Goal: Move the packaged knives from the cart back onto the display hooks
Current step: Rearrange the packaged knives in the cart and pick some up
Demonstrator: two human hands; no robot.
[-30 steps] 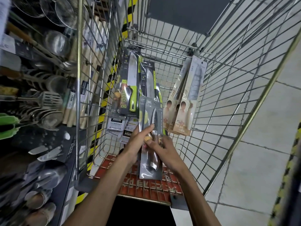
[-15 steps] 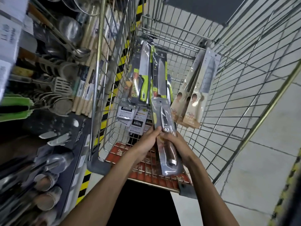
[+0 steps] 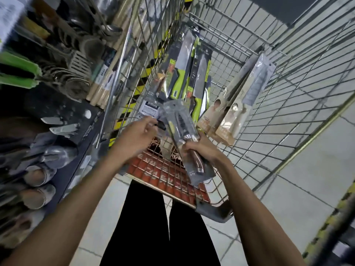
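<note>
My right hand [image 3: 200, 150] grips a grey packaged serrated knife [image 3: 179, 121] by its lower half, over the near end of the wire cart [image 3: 288, 96]. The pack tilts up and to the left. My left hand [image 3: 134, 139] hovers just left of the pack's top, fingers apart, fingertips close to its edge. More packaged knives stand in the cart: two with green handles [image 3: 180, 72] against the left wall, and beige packs [image 3: 238, 112] leaning on the right wall.
The display rack [image 3: 67, 73] of hanging ladles, skimmers and spatulas fills the left side. A dark panel with knives [image 3: 63, 129] sits below it. A red flap [image 3: 163, 175] lines the cart's near end. Tiled floor lies to the right.
The pack has tilted further left and lifted toward the rack. My left hand has come off it and shifted left; my right hand keeps its grip lower on the pack.
</note>
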